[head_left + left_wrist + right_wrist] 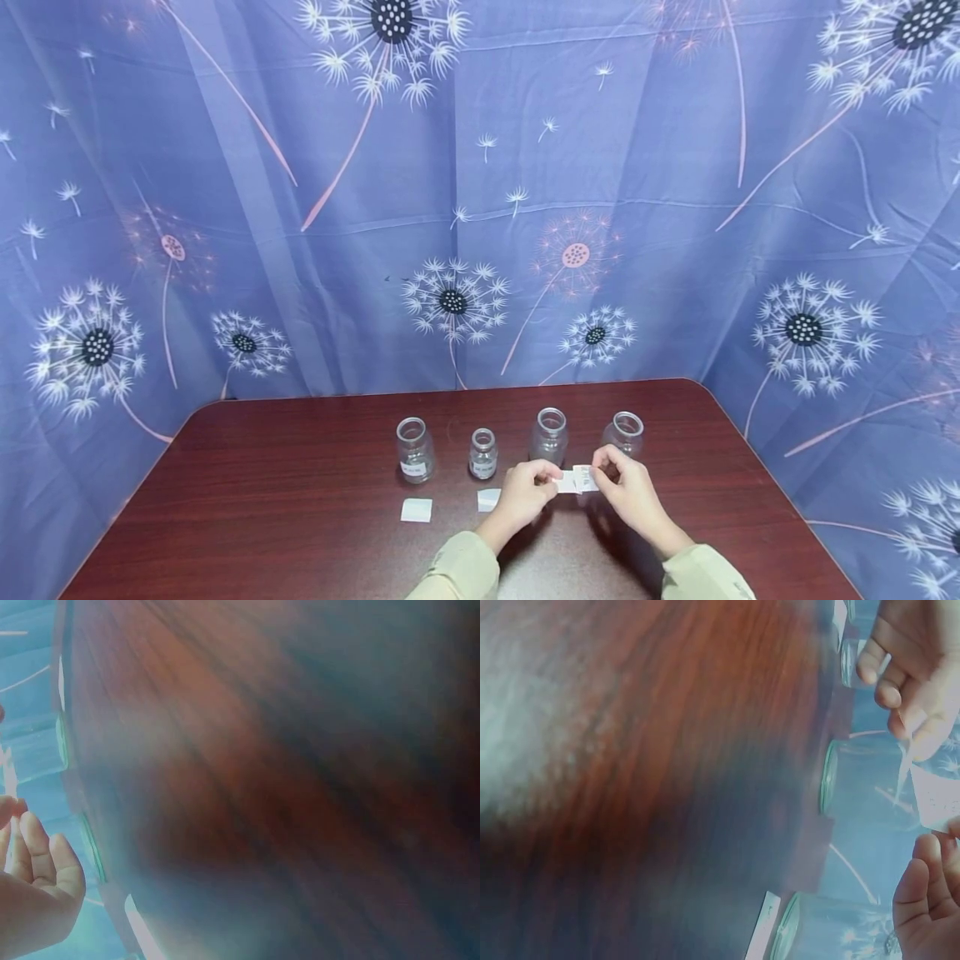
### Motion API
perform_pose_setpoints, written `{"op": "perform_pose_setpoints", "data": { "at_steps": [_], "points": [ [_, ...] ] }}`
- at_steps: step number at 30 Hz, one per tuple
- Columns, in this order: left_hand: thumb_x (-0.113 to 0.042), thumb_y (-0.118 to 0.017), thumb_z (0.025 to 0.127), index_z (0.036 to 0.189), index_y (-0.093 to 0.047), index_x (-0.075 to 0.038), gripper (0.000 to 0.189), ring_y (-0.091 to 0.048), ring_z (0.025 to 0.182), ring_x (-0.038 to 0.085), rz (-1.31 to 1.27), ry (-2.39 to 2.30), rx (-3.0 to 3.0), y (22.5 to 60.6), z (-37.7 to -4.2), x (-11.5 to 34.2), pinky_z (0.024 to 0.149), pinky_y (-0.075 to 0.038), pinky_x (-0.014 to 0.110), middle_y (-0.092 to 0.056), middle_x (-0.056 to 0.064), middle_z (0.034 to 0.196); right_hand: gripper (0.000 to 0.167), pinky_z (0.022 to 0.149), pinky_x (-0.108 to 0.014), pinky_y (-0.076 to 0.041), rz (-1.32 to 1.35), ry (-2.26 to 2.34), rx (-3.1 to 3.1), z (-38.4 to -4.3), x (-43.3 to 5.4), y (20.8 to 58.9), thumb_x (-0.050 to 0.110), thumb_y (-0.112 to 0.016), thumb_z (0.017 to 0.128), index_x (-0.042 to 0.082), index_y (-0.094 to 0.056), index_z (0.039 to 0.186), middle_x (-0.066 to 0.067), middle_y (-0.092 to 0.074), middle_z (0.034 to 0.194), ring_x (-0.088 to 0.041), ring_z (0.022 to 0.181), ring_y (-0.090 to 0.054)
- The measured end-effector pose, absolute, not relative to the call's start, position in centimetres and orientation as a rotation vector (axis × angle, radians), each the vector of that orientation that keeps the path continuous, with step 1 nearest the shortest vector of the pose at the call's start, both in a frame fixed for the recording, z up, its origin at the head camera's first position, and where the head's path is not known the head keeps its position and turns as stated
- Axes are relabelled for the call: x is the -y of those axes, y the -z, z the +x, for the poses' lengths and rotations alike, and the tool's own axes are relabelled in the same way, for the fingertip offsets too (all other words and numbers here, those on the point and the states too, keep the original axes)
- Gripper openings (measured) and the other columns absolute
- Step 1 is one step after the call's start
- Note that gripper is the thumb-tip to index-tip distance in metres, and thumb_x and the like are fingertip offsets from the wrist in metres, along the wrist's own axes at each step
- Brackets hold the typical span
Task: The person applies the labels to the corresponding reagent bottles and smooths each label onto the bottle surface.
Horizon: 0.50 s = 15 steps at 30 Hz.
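Over the table, in front of the two right-hand jars, both hands meet at small pieces of white paper. My left hand [525, 496] pinches a plain white paper slip [566, 482] between thumb and fingertips. In the right hand [633, 493], thumb and forefinger pinch a white label [586, 478] with dark print. The two pieces overlap in the head view; in the right wrist view the label [935, 796] stands at an angle to the thin slip [903, 776]. Behind the hands are a clear glass jar [551, 435] and another jar [624, 432], its lower part hidden.
Further left stand a larger glass jar [415, 450] and a small one [483, 454], each with a printed white label. White slips lie before them, one at left [416, 510] and one [488, 500] beside my left hand. A patterned blue curtain [495, 167] hangs behind the table [285, 500].
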State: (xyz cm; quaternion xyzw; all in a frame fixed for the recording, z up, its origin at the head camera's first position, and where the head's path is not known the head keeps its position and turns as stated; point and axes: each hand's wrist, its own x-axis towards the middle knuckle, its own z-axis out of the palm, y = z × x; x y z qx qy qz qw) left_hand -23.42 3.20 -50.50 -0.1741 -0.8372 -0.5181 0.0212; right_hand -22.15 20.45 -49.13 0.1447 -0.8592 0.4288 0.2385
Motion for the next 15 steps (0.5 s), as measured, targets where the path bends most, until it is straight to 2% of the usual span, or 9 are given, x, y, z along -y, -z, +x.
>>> {"op": "perform_pose_setpoints", "data": {
  "at_steps": [6, 11, 15],
  "points": [
    [-0.006, -0.062, 0.068, 0.080, -0.065, -0.012, 0.014, -0.051, 0.061, -0.002, -0.624, 1.292, 2.695, 51.11, -23.63, -3.14, 0.059, -0.039, 0.014, -0.063, -0.004, 0.066, 0.025, 0.045, -0.018, -0.035, 0.356, -1.179, 2.353, -22.10, -20.68, 48.90, -0.009, -0.062, 0.068, 0.013, -0.051, 0.071, 0.010, -0.046, 0.061, 0.004, 0.051, -0.037],
    [-0.012, -0.064, 0.067, 0.080, -0.065, -0.018, 0.015, -0.051, 0.055, 0.003, -0.596, 0.995, 2.803, 51.13, -23.42, -3.26, 0.049, -0.034, 0.017, -0.059, -0.011, 0.061, 0.025, 0.044, -0.018, -0.034, 0.367, -1.186, 2.356, -21.99, -20.69, 48.84, -0.009, -0.062, 0.068, 0.013, -0.051, 0.071, 0.010, -0.045, 0.060, 0.005, 0.050, -0.035],
    [-0.014, -0.065, 0.066, 0.080, -0.065, -0.021, 0.016, -0.052, 0.054, 0.008, -0.560, 0.853, 2.854, 50.97, -23.19, -3.27, 0.046, -0.032, 0.020, -0.058, -0.010, 0.061, 0.024, 0.044, -0.018, -0.033, 0.370, -1.194, 2.370, -21.91, -20.61, 48.88, -0.009, -0.061, 0.069, 0.013, -0.052, 0.071, 0.011, -0.044, 0.059, 0.005, 0.050, -0.034]
  ]
}}
